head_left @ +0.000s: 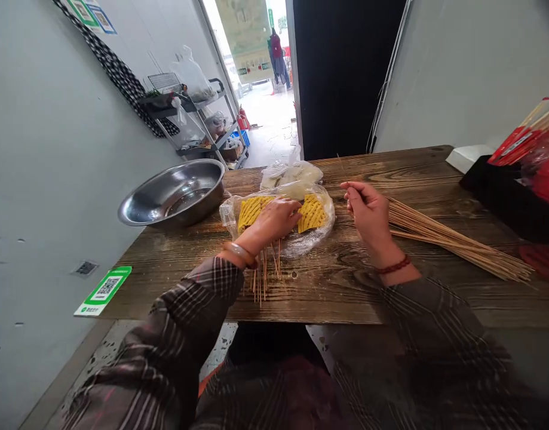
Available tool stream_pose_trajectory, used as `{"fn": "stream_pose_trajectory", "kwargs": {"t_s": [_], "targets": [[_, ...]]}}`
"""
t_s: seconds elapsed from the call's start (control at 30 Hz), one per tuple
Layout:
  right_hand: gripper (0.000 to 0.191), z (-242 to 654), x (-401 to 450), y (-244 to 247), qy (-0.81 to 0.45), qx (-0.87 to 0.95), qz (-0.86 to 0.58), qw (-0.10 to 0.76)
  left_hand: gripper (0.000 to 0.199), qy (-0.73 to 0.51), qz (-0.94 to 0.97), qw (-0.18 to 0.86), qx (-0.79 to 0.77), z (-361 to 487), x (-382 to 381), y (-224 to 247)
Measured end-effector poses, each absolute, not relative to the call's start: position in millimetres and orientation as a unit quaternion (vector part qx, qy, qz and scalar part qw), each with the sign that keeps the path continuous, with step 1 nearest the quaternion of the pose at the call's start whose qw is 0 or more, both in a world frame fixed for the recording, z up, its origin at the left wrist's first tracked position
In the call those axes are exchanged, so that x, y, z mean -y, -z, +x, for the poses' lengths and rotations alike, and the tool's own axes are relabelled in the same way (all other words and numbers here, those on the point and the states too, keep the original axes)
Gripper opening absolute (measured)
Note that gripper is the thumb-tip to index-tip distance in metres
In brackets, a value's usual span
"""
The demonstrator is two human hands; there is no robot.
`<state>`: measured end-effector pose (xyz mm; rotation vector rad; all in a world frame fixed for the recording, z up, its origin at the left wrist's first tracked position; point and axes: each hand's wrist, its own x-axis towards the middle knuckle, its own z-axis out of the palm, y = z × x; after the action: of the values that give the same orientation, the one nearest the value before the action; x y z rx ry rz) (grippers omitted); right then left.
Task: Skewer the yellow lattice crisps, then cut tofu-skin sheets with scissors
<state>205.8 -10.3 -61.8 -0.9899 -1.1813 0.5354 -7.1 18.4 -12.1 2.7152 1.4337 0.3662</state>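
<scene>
My left hand (pixel 276 220) reaches over yellow scored food pieces (pixel 313 213) on a clear plastic bag (pixel 296 245). Its fingers are bent together at the left edge of the right-hand piece; their undersides are hidden. Another yellow scored piece (pixel 251 212) lies left of that hand, partly covered by it. Several thin sticks (pixel 263 278) stick out below the wrist toward the table's front edge. Right of the bag, my right hand (pixel 368 215) is raised, pinching a thin wooden skewer (pixel 340 164) that points up. Beside it lies a bundle of wooden skewers (pixel 457 242).
A wide steel basin (pixel 175 191) stands at the table's back left. Pale pieces in plastic (pixel 294 173) sit behind the yellow ones. A green QR card (pixel 104 291) lies at the left edge. A black box (pixel 493 185) with red packets is at right; a shelf cart (pixel 202 113) stands beyond.
</scene>
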Motion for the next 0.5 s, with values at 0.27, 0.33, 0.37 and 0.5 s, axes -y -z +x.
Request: {"fn": "stream_pose_trajectory", "kwargs": {"t_s": [0.27,0.33,0.37,0.5], "targets": [[0.023,215,5,53,-0.45,0.384,-0.369,0.717,0.029,-0.053,0.84,0.085,-0.533,18,-40,30],[0.023,217,6,52,-0.465,0.379,-0.362,0.714,0.03,-0.066,0.836,0.09,-0.537,20,-43,33],[0.023,218,6,51,-0.469,0.378,-0.361,0.712,0.03,-0.075,0.833,0.094,-0.54,20,-45,34],[0.02,218,8,49,-0.477,0.375,-0.353,0.712,0.041,-0.119,0.81,0.114,-0.563,21,-52,38]]}}
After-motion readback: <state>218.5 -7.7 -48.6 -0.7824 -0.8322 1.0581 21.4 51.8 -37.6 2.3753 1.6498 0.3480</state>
